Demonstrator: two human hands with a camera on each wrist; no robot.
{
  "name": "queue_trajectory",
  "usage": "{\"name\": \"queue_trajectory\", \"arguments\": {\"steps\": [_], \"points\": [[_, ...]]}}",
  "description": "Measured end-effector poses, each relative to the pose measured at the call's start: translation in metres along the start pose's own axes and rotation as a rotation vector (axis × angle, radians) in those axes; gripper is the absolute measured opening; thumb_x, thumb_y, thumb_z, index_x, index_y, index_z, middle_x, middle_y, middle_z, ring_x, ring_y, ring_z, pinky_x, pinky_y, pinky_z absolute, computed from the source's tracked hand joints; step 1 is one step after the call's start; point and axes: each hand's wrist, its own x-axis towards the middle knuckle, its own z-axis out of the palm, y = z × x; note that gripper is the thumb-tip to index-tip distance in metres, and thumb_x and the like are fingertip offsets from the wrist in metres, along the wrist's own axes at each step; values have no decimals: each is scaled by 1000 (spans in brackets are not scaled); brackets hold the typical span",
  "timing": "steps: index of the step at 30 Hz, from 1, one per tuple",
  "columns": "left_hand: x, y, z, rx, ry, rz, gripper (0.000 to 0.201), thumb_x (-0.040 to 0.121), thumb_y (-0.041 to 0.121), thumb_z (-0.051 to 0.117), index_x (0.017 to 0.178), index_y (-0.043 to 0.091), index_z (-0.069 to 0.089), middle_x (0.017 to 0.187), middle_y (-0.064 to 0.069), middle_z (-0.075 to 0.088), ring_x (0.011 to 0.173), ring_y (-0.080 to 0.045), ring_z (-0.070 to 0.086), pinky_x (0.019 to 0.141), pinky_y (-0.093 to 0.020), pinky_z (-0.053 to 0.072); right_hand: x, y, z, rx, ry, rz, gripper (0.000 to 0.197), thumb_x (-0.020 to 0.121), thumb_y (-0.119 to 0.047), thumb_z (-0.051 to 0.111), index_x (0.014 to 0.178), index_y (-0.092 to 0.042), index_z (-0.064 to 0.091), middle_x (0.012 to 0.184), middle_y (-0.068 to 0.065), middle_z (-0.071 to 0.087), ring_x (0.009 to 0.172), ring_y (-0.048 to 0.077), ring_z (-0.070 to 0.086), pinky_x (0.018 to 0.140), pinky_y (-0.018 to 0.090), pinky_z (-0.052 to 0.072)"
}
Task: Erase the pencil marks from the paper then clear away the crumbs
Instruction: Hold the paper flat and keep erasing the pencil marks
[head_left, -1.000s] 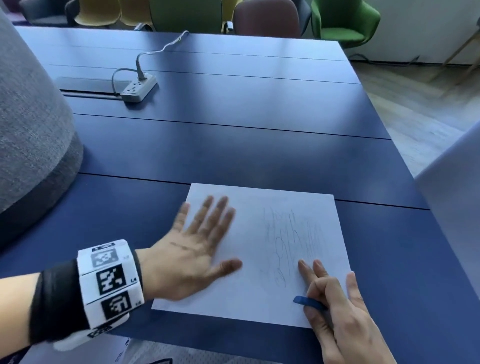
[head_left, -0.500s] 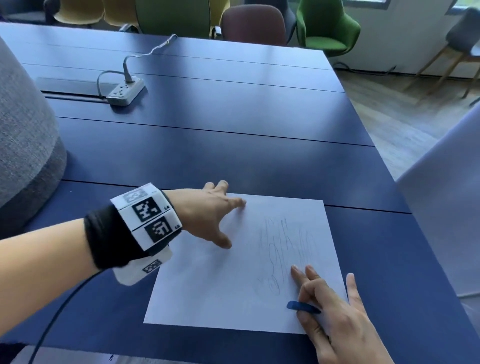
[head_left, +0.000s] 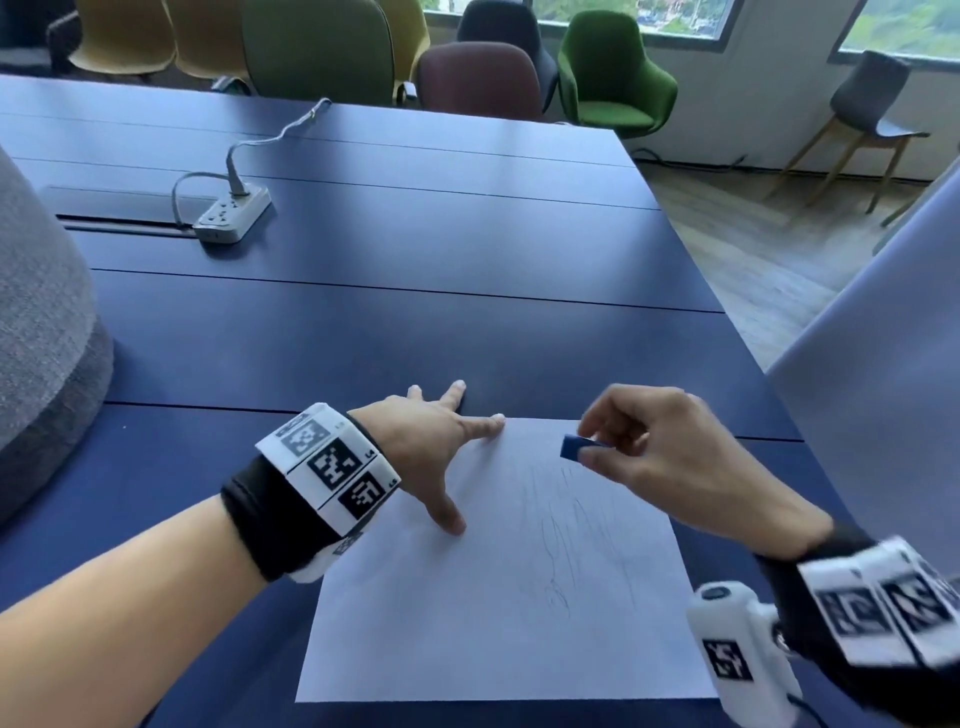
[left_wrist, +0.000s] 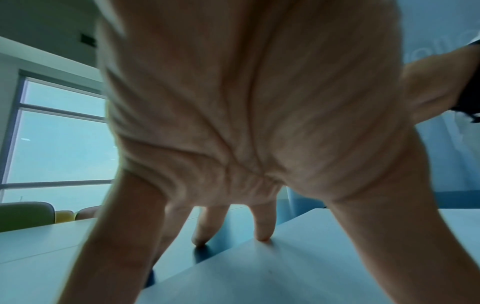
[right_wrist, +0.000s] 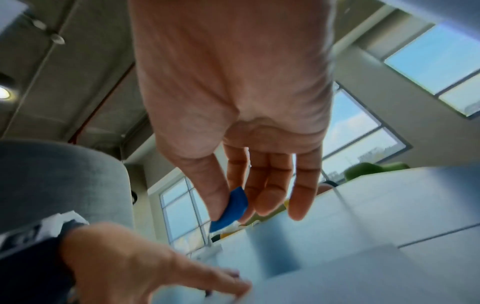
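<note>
Blue rubber showed between the thumb and fingertips (head_left: 589, 456) of the right hand (head_left: 670, 457): the eraser (head_left: 576, 447) was pinched there, held in the air above the far right part of the paper (head_left: 467, 623), not touching it. The other fingers of that hand hung loosely curled beside the pinch.

Spread fingers (head_left: 485, 425) of the left hand (head_left: 426, 447) pressed straight down at the paper's far left corner, the thumb planted on the sheet nearer the person, two fingertips off the far edge on the tabletop (head_left: 415, 322).

Faint pencil marks (head_left: 566, 551) ran down the right half of the sheet, beginning just below the eraser and trailing toward the near edge, right of the thumb.

To erase well, the eraser probably should come down flat on the topmost marks and rub in short strokes away from the bracing hand, so the sheet pulls taut and does not buckle. Light pressure likely suffices for lines this thin. I could see no crumbs.
</note>
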Motion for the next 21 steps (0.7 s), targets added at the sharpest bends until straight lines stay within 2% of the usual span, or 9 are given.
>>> {"name": "queue_trajectory", "arguments": {"steps": [2, 4, 8, 13, 16, 18, 21], "points": [[2, 0, 0, -3, -3, 0, 121, 62, 63, 81, 147, 56, -4, 162, 0, -16, 147, -44, 2, 111, -53, 31, 21, 9, 14, -39, -64, 1, 9, 80, -21, 74, 83, -24, 66, 66, -5, 63, 53, 3, 51, 52, 17, 43], [3, -1, 0, -3, -5, -5, 121, 61, 64, 81, 147, 56, -4, 162, 0, -16, 146, -44, 2, 111, -53, 31, 38, 18, 28, -65, -109, 9, 7, 81, -23, 74, 83, -26, 67, 64, -7, 61, 53, 3, 51, 52, 16, 42], [6, -2, 2, 7, -2, -12, 122, 59, 67, 80, 146, 58, -6, 162, 1, -16, 146, -46, 3, 109, -54, 34, 54, 27, 40, -97, -151, 13, 7, 80, -26, 73, 80, -30, 68, 62, -10, 62, 55, 0, 53, 56, 22, 45], [7, -2, 3, 14, -1, -12, 122, 59, 68, 79, 146, 57, -6, 162, 0, -15, 146, -46, 4, 109, -54, 35, 57, 32, 43, -50, -178, 7, 7, 80, -28, 74, 79, -31, 68, 64, -9, 62, 56, -1, 49, 57, 18, 38], [9, -3, 3, 16, 1, -13, 123, 58, 68, 80, 146, 57, -5, 162, 1, -15, 145, -47, 4, 107, -55, 36, 49, 30, 42, -11, -304, -31, 5, 79, -32, 76, 79, -29, 71, 64, -8, 60, 54, 2, 46, 54, 13, 34], [9, -3, 3, 16, 1, -14, 123, 57, 68, 80, 146, 58, -5, 162, 1, -15, 145, -47, 5, 107, -56, 37, 53, 29, 42, -52, -323, -46, 7, 78, -38, 75, 80, -33, 71, 66, -9, 62, 57, 3, 48, 57, 19, 39], [8, -2, 2, 34, 6, -7, 123, 59, 68, 79, 147, 56, -6, 162, -1, -15, 145, -47, 6, 110, -52, 33, 65, 34, 44, -37, -217, -20, 5, 80, -33, 74, 81, -31, 70, 66, -9, 62, 60, 3, 51, 66, 28, 46]]}}
